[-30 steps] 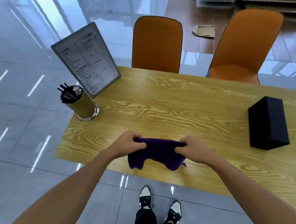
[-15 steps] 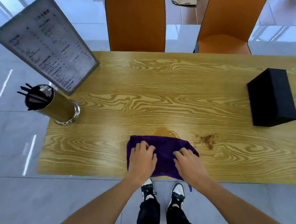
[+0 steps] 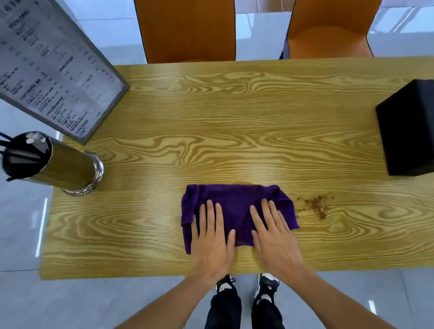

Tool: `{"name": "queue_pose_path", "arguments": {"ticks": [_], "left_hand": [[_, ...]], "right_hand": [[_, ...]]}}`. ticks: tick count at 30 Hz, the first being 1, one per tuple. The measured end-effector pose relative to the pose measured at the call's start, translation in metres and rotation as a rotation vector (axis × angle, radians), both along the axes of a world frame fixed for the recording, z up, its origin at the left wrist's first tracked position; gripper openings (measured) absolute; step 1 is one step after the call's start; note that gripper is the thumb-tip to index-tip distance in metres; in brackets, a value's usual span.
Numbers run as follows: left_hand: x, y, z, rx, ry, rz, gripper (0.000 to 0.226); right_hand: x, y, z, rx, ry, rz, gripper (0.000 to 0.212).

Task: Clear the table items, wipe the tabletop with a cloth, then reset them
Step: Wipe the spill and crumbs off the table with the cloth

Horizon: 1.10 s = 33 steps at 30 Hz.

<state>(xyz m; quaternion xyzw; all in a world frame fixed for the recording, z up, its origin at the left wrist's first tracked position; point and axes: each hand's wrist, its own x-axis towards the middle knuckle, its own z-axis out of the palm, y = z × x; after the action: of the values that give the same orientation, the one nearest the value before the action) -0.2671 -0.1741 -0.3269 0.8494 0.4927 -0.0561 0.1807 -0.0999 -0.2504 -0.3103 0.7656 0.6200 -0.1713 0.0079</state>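
Note:
A purple cloth (image 3: 234, 203) lies flat on the wooden table (image 3: 234, 134) near its front edge. My left hand (image 3: 210, 237) presses on the cloth's left part with straight fingers. Beside it, my right hand (image 3: 271, 231) presses flat on the right part. Brown crumbs (image 3: 316, 203) are scattered on the wood just right of the cloth. A wet amber patch shows at the cloth's far edge. A framed menu stand (image 3: 31, 64) leans at the back left, a metal chopstick holder (image 3: 53, 163) stands in front of it, and a black box (image 3: 421, 129) sits at the right.
Two orange chairs (image 3: 185, 16) (image 3: 328, 11) stand behind the table's far edge. Glossy grey floor tiles surround the table. My shoes (image 3: 265, 287) show below the front edge.
The bunched cloth held in both hands above the edge was laid on the table and spread out. My fingers went from curled to flat. The camera moved closer over the table.

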Motion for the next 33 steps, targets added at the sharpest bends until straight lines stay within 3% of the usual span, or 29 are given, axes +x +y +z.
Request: {"name": "queue_pose_path", "arguments": {"ticks": [17, 24, 33], "left_hand": [[0.063, 0.186, 0.003, -0.134, -0.014, -0.231, 0.080], [0.057, 0.170, 0.004, -0.082, -0.009, -0.223, 0.075], [0.018, 0.088, 0.011, -0.061, -0.127, -0.174, 0.056]], "right_hand": [[0.048, 0.162, 0.001, -0.009, 0.077, 0.027, 0.061], [0.040, 0.154, 0.003, 0.004, 0.041, 0.037, 0.058], [0.001, 0.081, 0.021, 0.062, 0.072, -0.022, 0.043]]}}
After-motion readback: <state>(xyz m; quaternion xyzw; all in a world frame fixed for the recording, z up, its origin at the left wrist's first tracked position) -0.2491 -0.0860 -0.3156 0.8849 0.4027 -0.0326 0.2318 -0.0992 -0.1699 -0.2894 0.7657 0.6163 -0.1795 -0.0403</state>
